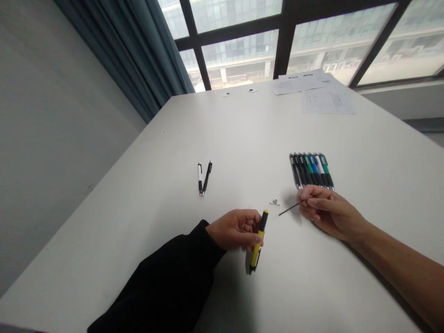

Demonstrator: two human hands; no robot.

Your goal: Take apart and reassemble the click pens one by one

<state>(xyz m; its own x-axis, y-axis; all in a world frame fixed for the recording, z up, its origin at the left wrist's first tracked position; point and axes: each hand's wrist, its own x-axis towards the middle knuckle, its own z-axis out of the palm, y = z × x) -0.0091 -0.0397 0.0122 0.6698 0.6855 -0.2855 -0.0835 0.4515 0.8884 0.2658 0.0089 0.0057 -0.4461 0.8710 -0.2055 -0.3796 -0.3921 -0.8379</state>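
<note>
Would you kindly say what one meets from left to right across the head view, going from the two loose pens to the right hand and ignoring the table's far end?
White-and-black pen, black pen, left hand, yellow pen, small silvery parts, thin dark rod, right hand.

Papers (328, 102): on the desk (243, 134), far right corner, before the window (239, 53)
Two pens (207, 176): nearer the left edge than the right
Pen row (311, 170): right of these, just beyond the right hand (331, 210)
Small bits (275, 202): left of the row, closer to the near edge
Single pen (261, 234): in the left hand (239, 229)
Refill (290, 208): in the right hand
</note>
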